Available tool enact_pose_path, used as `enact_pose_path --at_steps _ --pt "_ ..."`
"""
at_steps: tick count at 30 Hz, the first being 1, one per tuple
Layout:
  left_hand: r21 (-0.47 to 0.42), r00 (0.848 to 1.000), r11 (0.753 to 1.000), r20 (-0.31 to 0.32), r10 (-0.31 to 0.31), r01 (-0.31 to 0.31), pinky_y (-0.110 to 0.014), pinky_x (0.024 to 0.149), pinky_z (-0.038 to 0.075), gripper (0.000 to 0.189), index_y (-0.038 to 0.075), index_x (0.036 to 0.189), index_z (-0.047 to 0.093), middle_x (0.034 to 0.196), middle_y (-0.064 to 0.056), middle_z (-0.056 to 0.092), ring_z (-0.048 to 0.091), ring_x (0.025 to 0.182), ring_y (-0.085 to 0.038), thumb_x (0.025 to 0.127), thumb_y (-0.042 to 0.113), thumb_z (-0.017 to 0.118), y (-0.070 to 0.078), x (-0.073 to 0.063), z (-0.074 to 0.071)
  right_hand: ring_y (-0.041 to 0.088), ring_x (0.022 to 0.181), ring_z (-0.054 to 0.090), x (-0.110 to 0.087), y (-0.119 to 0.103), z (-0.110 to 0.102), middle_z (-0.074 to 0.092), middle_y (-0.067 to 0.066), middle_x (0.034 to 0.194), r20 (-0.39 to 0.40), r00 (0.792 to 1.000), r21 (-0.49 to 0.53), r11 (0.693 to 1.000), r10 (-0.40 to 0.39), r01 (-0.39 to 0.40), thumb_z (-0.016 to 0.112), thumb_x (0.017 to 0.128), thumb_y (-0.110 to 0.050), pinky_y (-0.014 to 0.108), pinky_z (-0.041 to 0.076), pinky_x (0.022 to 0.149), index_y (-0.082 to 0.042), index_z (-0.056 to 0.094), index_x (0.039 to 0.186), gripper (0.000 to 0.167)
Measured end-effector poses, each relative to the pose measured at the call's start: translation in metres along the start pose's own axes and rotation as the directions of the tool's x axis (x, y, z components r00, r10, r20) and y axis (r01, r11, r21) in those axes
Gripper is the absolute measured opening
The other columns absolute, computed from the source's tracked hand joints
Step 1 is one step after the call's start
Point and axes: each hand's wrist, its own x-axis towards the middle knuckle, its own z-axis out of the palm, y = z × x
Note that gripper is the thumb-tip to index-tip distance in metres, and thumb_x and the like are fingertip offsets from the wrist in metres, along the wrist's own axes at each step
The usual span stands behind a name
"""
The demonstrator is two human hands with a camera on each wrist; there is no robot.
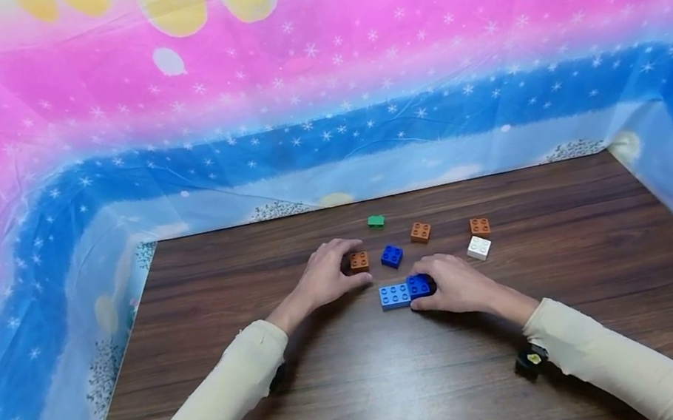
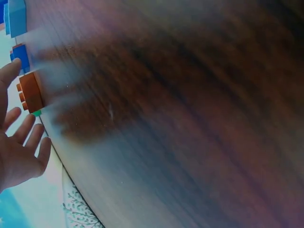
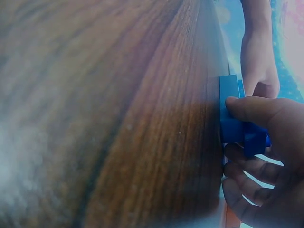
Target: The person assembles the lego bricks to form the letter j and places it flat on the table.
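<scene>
My right hand (image 1: pixel 454 284) grips a pair of joined bricks at their right end. A dark blue brick (image 1: pixel 418 285) sits on the right end of a longer light blue brick (image 1: pixel 394 296). In the right wrist view the thumb (image 3: pixel 247 108) lies against the light blue side, and fingers curl at the dark blue end. My left hand (image 1: pixel 324 273) is spread around an orange brick (image 1: pixel 359 261), thumb on the near side and fingers on the far side. The left wrist view shows gaps between the fingers and that orange brick (image 2: pixel 31 92).
Just right of the left hand's orange brick lies another dark blue brick (image 1: pixel 392 256). Farther back are a green brick (image 1: pixel 375 222) and an orange brick (image 1: pixel 420 232). To the right, an orange brick (image 1: pixel 479 226) lies by a white brick (image 1: pixel 479 248). Patterned cloth (image 1: pixel 324 137) borders the wooden table (image 1: pixel 370 399).
</scene>
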Motion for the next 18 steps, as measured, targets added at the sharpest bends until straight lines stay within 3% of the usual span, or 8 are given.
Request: enact_pose_path --at_steps 9,18 --pt "0.032 0.998 0.998 0.014 -0.058 0.058 -0.05 0.096 0.04 0.069 0.011 0.146 0.055 0.135 -0.011 0.063 0.056 0.123 -0.031 0.088 0.038 0.082 -0.002 0.0051 -0.0023 0.016 0.099 0.065 0.0015 -0.0008 -0.0006 0.071 0.0 0.109 0.007 1.0 0.001 1.0 0.011 -0.011 0.083 0.085 -0.039 0.042 0.053 0.085 -0.013 0.072 0.117 0.042" --pt "0.045 0.999 0.998 -0.007 -0.041 0.041 -0.051 0.098 0.041 0.057 0.011 0.137 0.063 0.129 -0.008 0.068 0.059 0.119 -0.03 0.089 0.033 0.082 -0.0045 0.007 -0.0007 0.014 0.096 0.064 0.0019 -0.0001 -0.0003 0.071 -0.001 0.107 0.01 1.0 0.002 1.0 0.008 -0.008 0.083 0.085 -0.039 0.04 0.053 0.083 -0.013 0.072 0.115 0.041"
